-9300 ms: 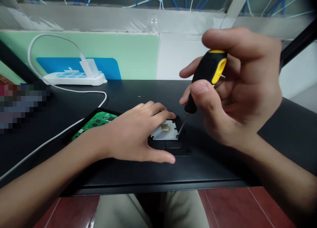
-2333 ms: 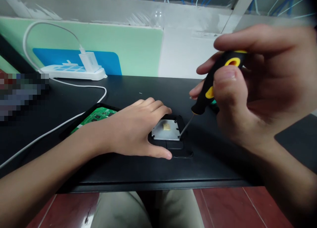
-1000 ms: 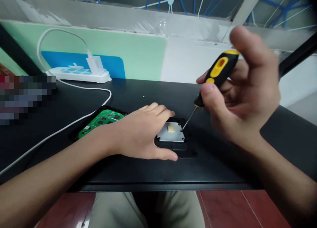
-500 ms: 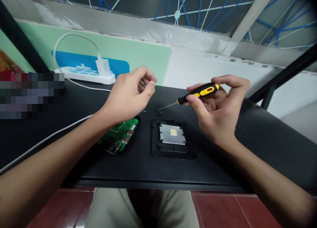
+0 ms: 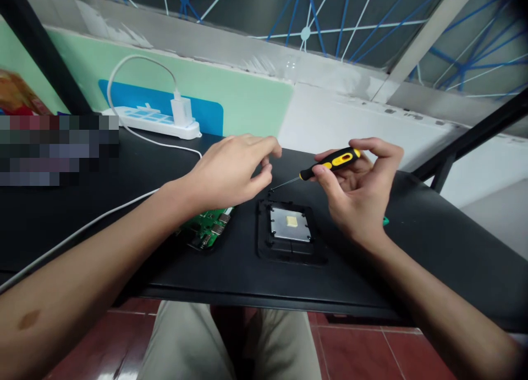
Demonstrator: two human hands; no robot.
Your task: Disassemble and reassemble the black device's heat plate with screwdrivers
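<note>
My right hand [image 5: 358, 196] is shut on a black-and-yellow screwdriver [image 5: 334, 161], held almost level above the table, its thin shaft pointing left. My left hand [image 5: 231, 168] hovers at the shaft's tip, fingers stretched forward and thumb below, slightly apart; I see nothing in it. Below both hands a black cover [image 5: 264, 248] lies flat on the black table [image 5: 433, 259]. Inside the cover is a silver metal plate [image 5: 284, 234] with a small yellow pad in the middle. A green circuit board [image 5: 206, 229] in its black shell lies left of the cover, partly hidden under my left wrist.
A white power strip [image 5: 140, 119] with a plugged charger [image 5: 182, 111] sits at the table's back left. Its white cable [image 5: 103, 215] runs across the table toward me. A small green item [image 5: 385, 221] peeks out behind my right wrist. A black bar [image 5: 474, 138] slants at right.
My left hand has let go of the cover and risen to the screwdriver tip. The right hand has lifted the screwdriver off the plate's corner and laid it level.
</note>
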